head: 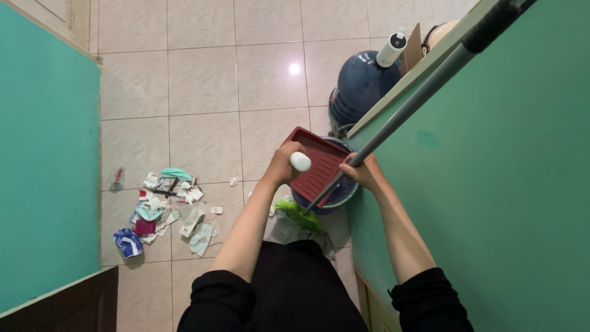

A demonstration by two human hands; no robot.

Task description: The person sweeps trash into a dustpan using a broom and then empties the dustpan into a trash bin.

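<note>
My left hand (284, 163) grips the white handle (300, 161) of a dark red dustpan (318, 161), which is tilted over a blue bin (344, 195) by the green wall. My right hand (362, 172) is closed around a long grey broom pole (418, 98) that runs up to the top right. The broom's green bristles (298, 215) show on the floor below the bin.
A pile of scattered litter (166, 206), paper scraps, wrappers and a blue bag (127, 241), lies on the tiled floor at left. A large blue water jug (362, 83) and a white bottle (391, 49) stand behind the bin. Green walls close in on both sides.
</note>
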